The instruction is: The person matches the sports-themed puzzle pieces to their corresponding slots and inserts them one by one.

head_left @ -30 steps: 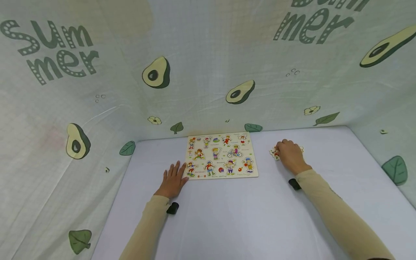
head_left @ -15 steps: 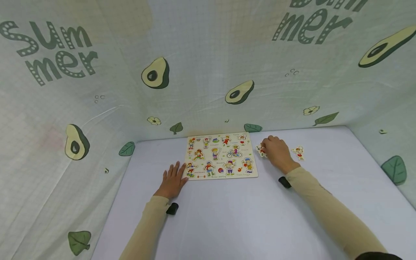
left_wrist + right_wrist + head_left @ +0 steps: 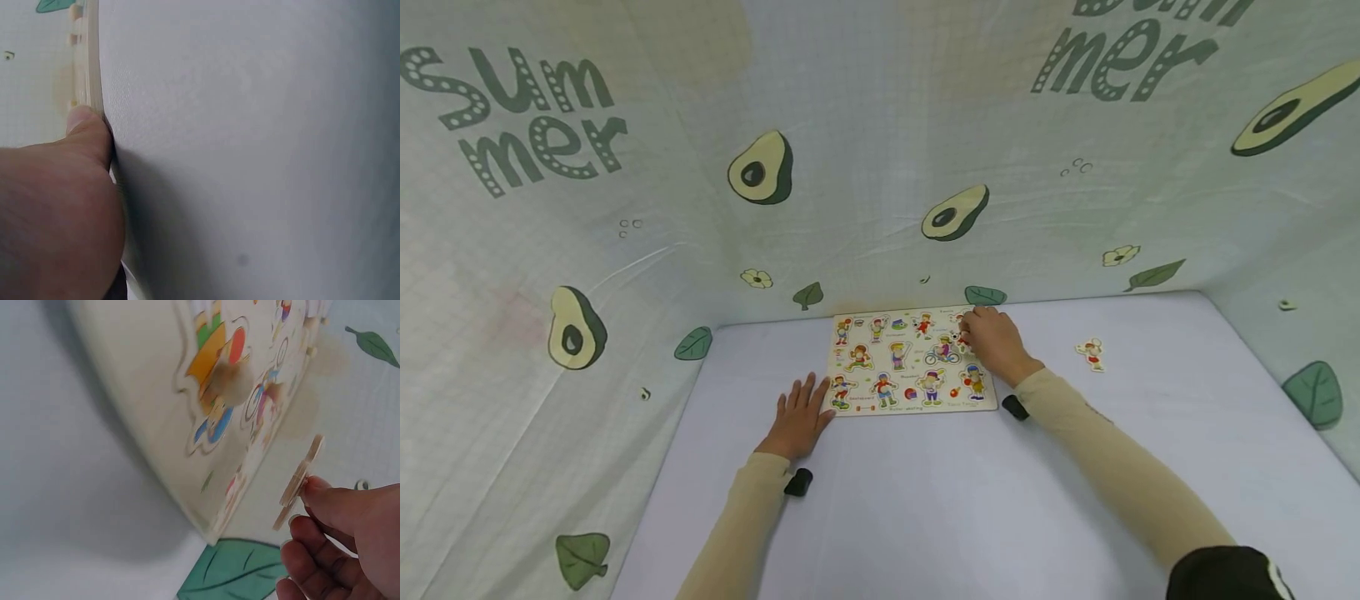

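Observation:
My left hand (image 3: 797,421) lies flat on the table at the lower left corner of a wooden puzzle board (image 3: 877,356). In the left wrist view, its thumb (image 3: 87,128) touches the board's edge. Over the board's upper right part, my right hand (image 3: 996,342) pinches a flat wooden puzzle piece (image 3: 297,482) between thumb and fingers. The right wrist view shows that piece edge-on, held apart from the board's surface. Printed children at sports fill the board, and a seated piece near its corner carries a round knob (image 3: 232,384).
Another puzzle piece (image 3: 1092,354), a figure in red and white, lies on the white table (image 3: 925,500) to the right of the board. Behind the board rises a cloth backdrop (image 3: 850,183) with avocados and leaves.
My right hand has moved left from the table's right side to over the board, bringing the puzzle piece along. The other loose piece came into view. My left hand stays put.

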The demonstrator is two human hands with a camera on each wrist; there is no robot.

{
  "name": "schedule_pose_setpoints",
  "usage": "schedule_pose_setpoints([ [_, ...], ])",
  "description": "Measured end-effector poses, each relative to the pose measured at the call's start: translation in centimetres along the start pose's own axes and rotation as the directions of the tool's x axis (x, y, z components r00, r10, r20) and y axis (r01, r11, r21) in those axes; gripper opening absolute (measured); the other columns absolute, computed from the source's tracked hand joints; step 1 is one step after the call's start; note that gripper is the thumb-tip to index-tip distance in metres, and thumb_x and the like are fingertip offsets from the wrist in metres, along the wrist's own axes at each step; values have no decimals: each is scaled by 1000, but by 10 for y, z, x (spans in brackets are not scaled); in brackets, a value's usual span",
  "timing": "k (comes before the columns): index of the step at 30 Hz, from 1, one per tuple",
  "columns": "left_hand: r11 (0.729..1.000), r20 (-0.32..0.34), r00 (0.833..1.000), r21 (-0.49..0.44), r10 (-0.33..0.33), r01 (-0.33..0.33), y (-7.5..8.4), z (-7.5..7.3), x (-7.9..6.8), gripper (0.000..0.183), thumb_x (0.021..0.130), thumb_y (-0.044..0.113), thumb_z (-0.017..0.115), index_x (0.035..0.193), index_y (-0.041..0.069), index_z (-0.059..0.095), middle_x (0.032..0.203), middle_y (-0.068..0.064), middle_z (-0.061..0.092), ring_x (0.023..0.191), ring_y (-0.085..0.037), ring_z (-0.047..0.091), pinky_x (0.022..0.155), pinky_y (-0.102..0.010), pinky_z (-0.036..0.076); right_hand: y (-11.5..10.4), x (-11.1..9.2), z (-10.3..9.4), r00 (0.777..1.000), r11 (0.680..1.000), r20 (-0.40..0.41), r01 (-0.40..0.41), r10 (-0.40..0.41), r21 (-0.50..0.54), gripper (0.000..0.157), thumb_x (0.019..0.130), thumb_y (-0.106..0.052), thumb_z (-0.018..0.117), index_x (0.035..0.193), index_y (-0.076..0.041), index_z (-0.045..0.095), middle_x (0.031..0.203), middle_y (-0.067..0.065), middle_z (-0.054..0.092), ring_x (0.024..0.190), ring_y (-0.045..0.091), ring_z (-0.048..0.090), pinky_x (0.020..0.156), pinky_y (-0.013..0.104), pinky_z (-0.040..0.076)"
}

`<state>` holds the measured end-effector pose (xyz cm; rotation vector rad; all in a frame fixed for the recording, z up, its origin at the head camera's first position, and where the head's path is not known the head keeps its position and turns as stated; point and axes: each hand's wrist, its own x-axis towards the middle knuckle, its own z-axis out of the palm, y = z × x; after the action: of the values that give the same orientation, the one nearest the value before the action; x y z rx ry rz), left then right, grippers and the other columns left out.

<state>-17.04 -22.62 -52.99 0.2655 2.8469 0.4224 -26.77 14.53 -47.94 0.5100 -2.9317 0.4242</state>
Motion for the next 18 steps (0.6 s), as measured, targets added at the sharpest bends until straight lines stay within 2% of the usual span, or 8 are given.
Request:
schedule_pose_setpoints([
  [9,1000,7,1000,15,-6,6,-4,3,5,67,115,36,44,170,8,19,176,-23,5,161,-50,2,126,-70,6,-11,22,10,998,998,-38,57,-55,37,7,100,-8,74,102,-1,74,96,13,70,91,32,67,84,47,56],
  [18,1000,19,1000,-3,-25,25,8,-8,-2,64,115,33,44,168,5,22,175,-25,8,161,-50,4,127,-69,6,-20,44,17,998,997,21,55,-56,48,9,101,-9,73,99,0,73,93,13,67,88,31,63,81,45,55],
])
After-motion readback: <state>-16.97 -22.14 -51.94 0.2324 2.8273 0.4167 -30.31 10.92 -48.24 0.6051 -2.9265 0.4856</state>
